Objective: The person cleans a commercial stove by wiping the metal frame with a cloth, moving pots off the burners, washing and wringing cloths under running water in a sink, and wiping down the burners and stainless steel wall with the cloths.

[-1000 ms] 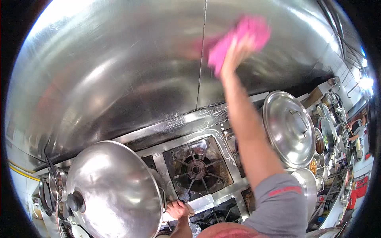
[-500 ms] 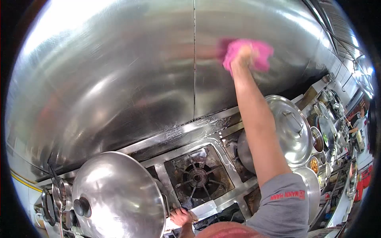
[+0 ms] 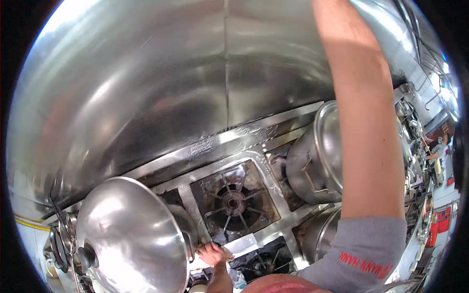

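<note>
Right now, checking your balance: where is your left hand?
In the head view, the left hand sits low and left of centre, on the stove's front edge, between the big domed lid and the open burner.

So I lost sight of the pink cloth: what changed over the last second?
The right arm rose along the steel wall; its hand and the pink cloth passed above the frame. The left hand stayed on the stove's front edge beside the big lid.

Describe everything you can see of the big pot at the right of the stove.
The big pot looks like dull grey steel, tall and round, with a loop handle on its side and a shinier flat lid closed on top. It stands on the stove, right of the bare burner. The raised right arm hides its right part. No hand touches it.
</note>
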